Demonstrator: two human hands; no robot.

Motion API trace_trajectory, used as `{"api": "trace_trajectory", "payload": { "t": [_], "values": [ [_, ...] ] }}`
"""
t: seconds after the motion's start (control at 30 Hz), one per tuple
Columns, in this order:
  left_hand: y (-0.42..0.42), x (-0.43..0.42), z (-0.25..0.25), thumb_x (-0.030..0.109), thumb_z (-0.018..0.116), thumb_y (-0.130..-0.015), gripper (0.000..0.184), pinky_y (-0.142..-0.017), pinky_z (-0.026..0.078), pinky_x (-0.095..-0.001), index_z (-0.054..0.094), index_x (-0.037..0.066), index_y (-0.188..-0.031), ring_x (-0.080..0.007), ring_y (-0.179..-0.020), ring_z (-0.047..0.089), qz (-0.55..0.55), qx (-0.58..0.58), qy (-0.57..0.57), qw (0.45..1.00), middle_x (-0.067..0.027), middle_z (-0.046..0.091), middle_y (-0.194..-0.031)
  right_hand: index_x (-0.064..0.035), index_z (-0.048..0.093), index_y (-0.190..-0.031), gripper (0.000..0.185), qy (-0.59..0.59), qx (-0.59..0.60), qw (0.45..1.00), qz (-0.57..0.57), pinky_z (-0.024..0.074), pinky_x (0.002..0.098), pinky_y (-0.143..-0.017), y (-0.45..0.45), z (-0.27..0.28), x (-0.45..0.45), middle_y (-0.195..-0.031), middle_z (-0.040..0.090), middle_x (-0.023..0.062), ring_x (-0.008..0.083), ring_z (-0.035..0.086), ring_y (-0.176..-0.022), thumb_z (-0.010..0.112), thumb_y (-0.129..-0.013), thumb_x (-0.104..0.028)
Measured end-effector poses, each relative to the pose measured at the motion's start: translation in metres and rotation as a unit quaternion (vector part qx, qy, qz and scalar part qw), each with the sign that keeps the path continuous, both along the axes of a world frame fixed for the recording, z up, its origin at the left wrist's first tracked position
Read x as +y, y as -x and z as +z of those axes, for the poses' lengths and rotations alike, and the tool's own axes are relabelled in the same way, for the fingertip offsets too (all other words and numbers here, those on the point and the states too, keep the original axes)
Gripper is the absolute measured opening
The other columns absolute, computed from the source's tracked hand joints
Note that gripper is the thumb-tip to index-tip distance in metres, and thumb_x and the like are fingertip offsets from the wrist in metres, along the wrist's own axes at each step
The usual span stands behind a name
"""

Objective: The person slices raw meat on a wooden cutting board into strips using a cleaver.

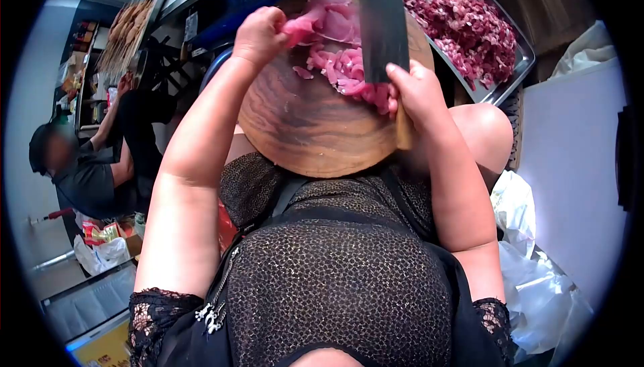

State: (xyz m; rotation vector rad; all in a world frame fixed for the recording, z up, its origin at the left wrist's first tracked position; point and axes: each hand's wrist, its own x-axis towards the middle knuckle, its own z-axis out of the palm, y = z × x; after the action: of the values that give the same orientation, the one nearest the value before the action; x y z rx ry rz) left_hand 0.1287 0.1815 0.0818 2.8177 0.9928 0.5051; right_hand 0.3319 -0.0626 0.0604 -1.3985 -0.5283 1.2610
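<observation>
A round wooden chopping block (308,126) stands before me with pink raw meat on it. My left hand (260,35) is closed on the edge of a slab of meat (335,17) at the block's far left. In my right hand (419,92) is a cleaver (384,28), gripped by its wooden handle. Its broad dark blade points away from me, over the right part of the meat. Cut strips of meat (342,69) lie heaped between my hands, partly hidden behind the blade. One small piece sits apart to the left.
A metal tray (500,95) of chopped red meat (463,28) is beyond the block at right. Skewered food (131,25) lies on a rack at far left, where another person (87,172) in dark clothes sits. White plastic bags (537,286) lie at right.
</observation>
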Motion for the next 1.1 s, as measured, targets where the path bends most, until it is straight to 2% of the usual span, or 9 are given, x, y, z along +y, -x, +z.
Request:
{"api": "trace_trajectory", "payload": {
  "t": [0.07,0.17,0.3,0.5,0.63,0.77,0.83,0.9,1.1],
  "values": [
    [0.02,0.004,0.019,0.021,0.079,-0.075,0.022,-0.067,0.052,-0.0347,0.063,0.007,-0.08,-0.0277,-0.072,0.059,0.039,-0.083,-0.005,0.996,-0.0089,0.059,-0.078,-0.0033,0.055,-0.089,0.014,0.047,-0.008,0.993,0.105,0.044,0.0261,-0.042,0.006,-0.003,-0.004,-0.063,0.054,0.0014,0.0122,0.052,-0.045,0.058,-0.093,-0.016],
    [0.042,0.01,0.045,0.016,0.075,-0.087,0.02,-0.067,0.05,-0.0208,0.059,0.005,-0.085,-0.0053,-0.072,0.058,0.098,-0.185,0.16,0.965,0.0012,0.063,-0.083,0.0004,0.057,-0.086,0.016,0.06,-0.004,0.966,0.253,0.0449,0.0317,-0.039,0.025,-0.007,-0.017,-0.061,0.054,0.0055,0.0167,0.054,-0.043,0.056,-0.091,-0.015],
    [0.06,-0.011,0.08,0.02,0.075,-0.088,0.023,-0.069,0.055,-0.0231,0.063,0.005,-0.099,-0.0089,-0.075,0.065,0.044,-0.347,0.399,0.847,-0.0021,0.068,-0.091,-0.0068,0.056,-0.082,0.014,0.131,-0.055,0.956,0.255,0.0375,0.0285,-0.043,0.043,0.002,-0.014,-0.062,0.049,-0.0002,0.0127,0.047,-0.048,0.055,-0.094,-0.014],
    [0.086,-0.084,0.054,0.019,0.071,-0.091,0.03,-0.084,0.056,-0.0306,0.066,0.006,-0.117,-0.0138,-0.093,0.067,0.066,-0.324,0.548,0.768,-0.0057,0.07,-0.106,-0.0025,0.056,-0.095,0.015,0.13,-0.122,0.97,0.165,0.0428,0.0311,-0.042,0.035,-0.012,-0.022,-0.066,0.053,0.0032,0.0144,0.053,-0.047,0.053,-0.095,-0.017],
    [0.133,-0.088,-0.075,0.018,0.076,-0.086,0.024,-0.074,0.054,-0.0272,0.072,0.003,-0.103,-0.012,-0.08,0.066,0.127,-0.088,0.364,0.918,-0.0054,0.072,-0.09,-0.0016,0.059,-0.096,0.016,0.113,-0.207,0.952,0.197,0.0426,0.0286,-0.043,0.039,-0.006,-0.03,-0.061,0.053,0.0006,0.0119,0.052,-0.046,0.056,-0.096,-0.018],
    [0.14,-0.084,-0.08,0.013,0.074,-0.083,0.024,-0.073,0.054,-0.0274,0.072,-0.001,-0.103,-0.0127,-0.077,0.067,0.132,-0.089,0.391,0.906,-0.0083,0.073,-0.087,0.001,0.061,-0.099,0.019,0.111,-0.283,0.931,0.2,0.0405,0.0267,-0.043,0.073,0.04,-0.046,-0.06,0.054,0.0,0.0084,0.051,-0.047,0.057,-0.097,-0.018],
    [0.144,-0.078,-0.082,0.011,0.072,-0.083,0.024,-0.073,0.054,-0.0279,0.071,-0.001,-0.104,-0.0137,-0.077,0.067,0.124,-0.078,0.384,0.912,-0.0097,0.073,-0.088,0.0021,0.061,-0.101,0.021,0.118,-0.367,0.89,0.243,0.0437,0.0335,-0.047,0.089,0.057,-0.049,-0.06,0.058,0.0082,0.0186,0.056,-0.049,0.057,-0.097,-0.018],
    [0.147,-0.073,-0.079,0.01,0.071,-0.083,0.023,-0.073,0.054,-0.0284,0.072,-0.001,-0.104,-0.0149,-0.077,0.068,0.126,-0.078,0.406,0.902,-0.0102,0.073,-0.088,0.0022,0.06,-0.097,0.023,0.098,-0.446,0.834,0.309,0.0486,0.0472,-0.067,0.105,0.071,-0.045,-0.077,0.061,0.0277,0.0453,0.061,-0.076,0.055,-0.096,-0.021],
    [0.155,-0.069,-0.087,0.012,0.072,-0.083,0.019,-0.072,0.054,-0.0281,0.074,0.002,-0.1,-0.0144,-0.076,0.068,0.141,-0.107,0.412,0.894,-0.0097,0.073,-0.085,0.0016,0.059,-0.092,0.023,0.076,-0.537,0.753,0.374,0.0472,0.0532,-0.073,0.136,0.077,-0.026,-0.08,0.063,0.0278,0.0461,0.061,-0.081,0.055,-0.095,-0.021]
  ]
}}
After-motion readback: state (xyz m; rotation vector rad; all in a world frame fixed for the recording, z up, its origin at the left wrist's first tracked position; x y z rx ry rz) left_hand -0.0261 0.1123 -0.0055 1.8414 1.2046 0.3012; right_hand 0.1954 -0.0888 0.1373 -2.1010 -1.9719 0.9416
